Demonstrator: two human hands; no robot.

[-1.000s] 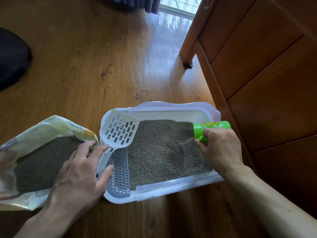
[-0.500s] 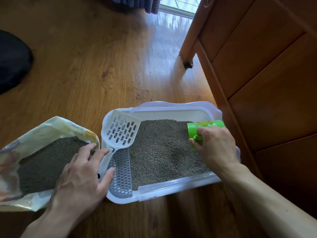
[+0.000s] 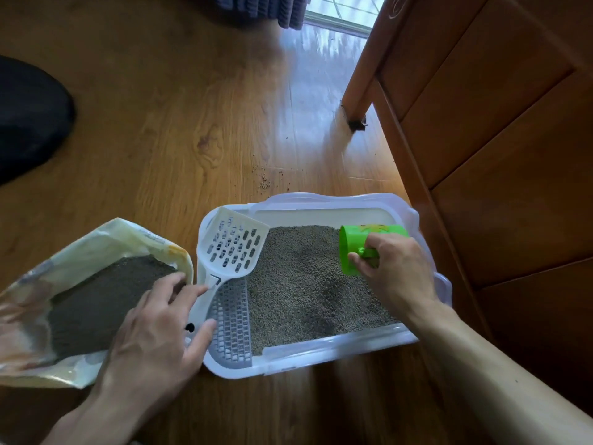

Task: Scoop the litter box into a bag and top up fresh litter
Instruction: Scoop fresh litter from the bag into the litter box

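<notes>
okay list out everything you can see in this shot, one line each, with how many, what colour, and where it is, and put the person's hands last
litter box: 1, white, on the floor at centre, filled with grey-brown litter
slotted scoop: 1, white, lying across the box's left end
grid panel: 1, grey, inside the box's left end
cup: 1, green, on its side over the litter at the box's right
litter bag: 1, cream, open on the floor left of the box, dark litter inside
spilled grains: a scatter, dark, on the floor behind the box
wooden furniture: 1, brown, at right
dark object: 1, black, far left
left hand: 1, fingers on the scoop's handle
right hand: 1, grip on the cup's handle
</notes>
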